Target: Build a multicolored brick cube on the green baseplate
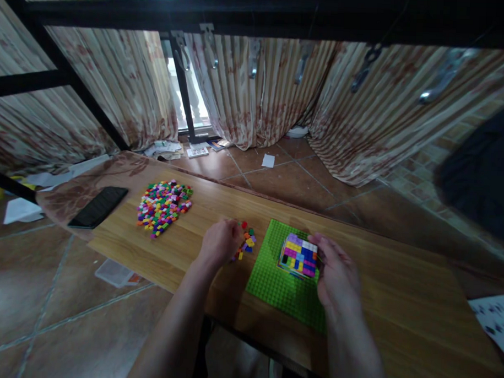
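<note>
A green baseplate lies on the wooden table. On it stands a low block of coloured bricks. My right hand rests against the right side of that block, fingers curled toward it. My left hand is closed over a small cluster of loose bricks just left of the plate; whether its fingers hold a brick is hidden. A bigger heap of mixed coloured bricks lies farther left on the table.
A black phone lies at the table's left end. A printed sheet pokes in at the right edge. A black metal frame runs overhead. Papers and a clear lid are on the tiled floor.
</note>
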A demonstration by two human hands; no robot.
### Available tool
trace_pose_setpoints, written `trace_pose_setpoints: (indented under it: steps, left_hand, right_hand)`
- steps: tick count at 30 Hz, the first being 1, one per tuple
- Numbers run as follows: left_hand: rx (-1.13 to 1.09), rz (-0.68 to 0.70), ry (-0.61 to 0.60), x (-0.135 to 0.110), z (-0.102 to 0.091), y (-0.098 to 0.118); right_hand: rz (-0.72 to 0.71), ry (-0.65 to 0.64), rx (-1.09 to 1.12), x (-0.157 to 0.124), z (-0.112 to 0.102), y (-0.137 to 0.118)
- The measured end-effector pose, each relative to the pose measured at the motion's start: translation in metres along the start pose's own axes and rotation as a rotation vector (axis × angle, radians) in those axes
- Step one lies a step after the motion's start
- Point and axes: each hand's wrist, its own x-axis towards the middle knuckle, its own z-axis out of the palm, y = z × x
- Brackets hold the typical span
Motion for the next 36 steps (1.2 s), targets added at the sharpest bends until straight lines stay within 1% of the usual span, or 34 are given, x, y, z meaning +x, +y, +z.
trace_pose_setpoints:
  steps: [6,11,14,20,25,28,32,36]
  left_hand:
    - [-0.050,0.017,-0.026,-0.001,-0.007,-0.007]
    - [-0.103,0.021,-0.039,-0.004,-0.006,-0.004]
    - [-0.116,0.060,-0.056,-0.008,-0.004,0.001]
    - [-0.052,0.136,-0.076,-0.014,0.004,0.011]
    - [-0.046,0.153,-0.077,-0.016,0.005,0.011]
    - [-0.037,0.193,-0.086,-0.016,0.006,0.011]
    - [-0.001,0.253,-0.086,-0.018,0.009,0.015]
    - [0.021,0.282,-0.101,-0.019,0.012,0.020]
  right_hand:
    - [0.024,0.017,0.005,-0.001,0.002,-0.003]
    - [0.015,0.008,-0.008,0.001,0.000,0.000]
    - [0.001,0.002,-0.005,0.001,0.000,0.001]
    - [0.032,0.006,0.009,0.000,0.000,-0.002]
    - [0.045,0.004,0.010,-0.001,0.002,-0.004]
    - [0.041,0.008,0.003,-0.002,0.003,-0.005]
    - [0.022,-0.002,0.006,-0.003,0.002,-0.005]
    - [0.039,-0.001,-0.008,-0.001,0.000,-0.002]
